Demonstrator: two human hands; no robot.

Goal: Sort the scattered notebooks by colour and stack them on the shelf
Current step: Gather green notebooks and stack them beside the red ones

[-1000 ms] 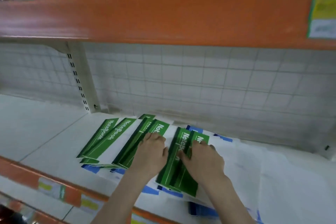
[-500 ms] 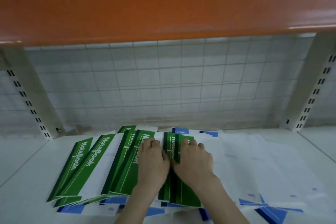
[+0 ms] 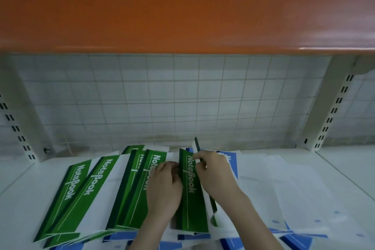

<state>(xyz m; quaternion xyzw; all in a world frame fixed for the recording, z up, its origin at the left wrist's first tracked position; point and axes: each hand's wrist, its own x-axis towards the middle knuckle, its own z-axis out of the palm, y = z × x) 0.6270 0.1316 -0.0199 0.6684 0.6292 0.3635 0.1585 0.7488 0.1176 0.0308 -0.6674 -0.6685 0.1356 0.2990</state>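
right hand [image 3: 216,176] pinches the far edge of one thin green notebook [image 3: 191,191], left hand [image 3: 164,191] curled at its spine, on the shelf [image 3: 345,170] mid-pile; looks light, floppy, slick, so I'd grab by the spine.

The green notebooks [image 3: 73,193] fanned on the white shelf [image 3: 18,199] carry a bright green band with a darker green edge stripe, thin white lines and white "NoteBook" lettering, the rest of each cover being white. Beneath and beside them lie blue notebooks [image 3: 231,160] in mid-blue and white, with darker blue stripes at the near corners. Overhead runs an orange shelf edge [image 3: 182,14]; behind stands a white wire grid [image 3: 182,97] of square cells, flanked by cream uprights [image 3: 332,107] with paired black slots.
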